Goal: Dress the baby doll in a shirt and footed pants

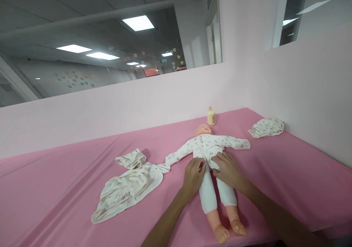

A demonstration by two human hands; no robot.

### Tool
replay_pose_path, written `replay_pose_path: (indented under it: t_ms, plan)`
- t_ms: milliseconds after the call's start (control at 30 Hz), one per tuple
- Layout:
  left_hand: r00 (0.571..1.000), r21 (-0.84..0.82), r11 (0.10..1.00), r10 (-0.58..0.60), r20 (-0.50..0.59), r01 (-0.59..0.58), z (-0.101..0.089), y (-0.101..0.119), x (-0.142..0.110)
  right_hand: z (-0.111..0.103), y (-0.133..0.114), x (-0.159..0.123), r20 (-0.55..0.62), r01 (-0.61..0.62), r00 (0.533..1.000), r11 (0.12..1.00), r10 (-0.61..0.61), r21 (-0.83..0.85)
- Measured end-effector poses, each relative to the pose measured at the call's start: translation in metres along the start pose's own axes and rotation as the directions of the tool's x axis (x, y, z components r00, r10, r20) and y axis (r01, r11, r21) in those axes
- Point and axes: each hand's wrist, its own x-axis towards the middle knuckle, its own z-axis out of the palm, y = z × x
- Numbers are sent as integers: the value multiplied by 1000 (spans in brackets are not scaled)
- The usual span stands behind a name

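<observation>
A baby doll (204,129) lies on its back on the pink sheet, head away from me and bare feet toward me. It wears a white printed long-sleeved baby top (202,144) with both sleeves spread wide, and its legs are in white fabric. My left hand (194,174) is closed in a pinch at the top's lower edge, by the doll's waist. Across from it, my right hand (227,169) has its fingers bent and closed on the other side of that hem. The fabric between my fingertips is partly hidden.
Left of the doll lie a crumpled printed baby garment (126,190) and a smaller folded cloth (132,159). A cream pump bottle (211,117) stands beyond the doll's head. Another folded printed cloth (267,127) rests near the right wall. Walls border the pink-covered table (55,188) behind and right.
</observation>
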Motion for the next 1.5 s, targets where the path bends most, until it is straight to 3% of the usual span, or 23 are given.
replay_pose_path:
  t_ms: [400, 733, 833, 933, 967, 1000, 1067, 1167, 1233, 1267, 1400, 1500]
  plan:
    - [992, 87, 990, 112, -58, -106, 5, 2, -3, 5, 1, 1, -24, 10, 1000, 997, -8, 83]
    - [993, 56, 993, 105, -53, -103, 6, 0, -4, 2, -7, 0, -63, 81, 996, 922, -62, 378]
    - [995, 33, 996, 84, -52, -83, 5, -1, -4, -1, -2, 5, -113, 59, 994, 882, -7, 467]
    - [998, 23, 999, 51, -42, -50, 5, -1, -4, -7, 32, 17, -162, -94, 963, 828, 217, 553]
    - [999, 23, 999, 40, -36, -39, 6, -1, -4, -11, 51, 22, -155, -196, 926, 791, 344, 580]
    - [999, 23, 999, 32, -32, -31, 6, -1, -5, -15, 73, 26, -162, -311, 858, 744, 488, 591]
    - [999, 23, 999, 28, -34, -27, 6, -1, -5, -22, 121, 30, -219, -476, 687, 656, 693, 585]
    - [999, 17, 999, 32, -40, -32, 5, 0, -5, -26, 188, 23, -291, -659, 402, 495, 868, 566]
    - [999, 12, 1000, 29, -36, -28, 6, 1, -5, -23, 221, 15, -279, -763, 284, 392, 917, 514]
    - [999, 11, 1000, 26, -33, -25, 6, 1, -5, -22, 234, 12, -308, -809, 241, 366, 920, 460]
    - [999, 24, 999, 24, -47, -23, 9, 0, -7, -21, 270, 8, -396, -817, 212, 384, 894, 429]
    - [995, 68, 996, 59, -84, -54, 11, -1, -8, -30, 290, 15, -349, -778, 96, 289, 932, 558]
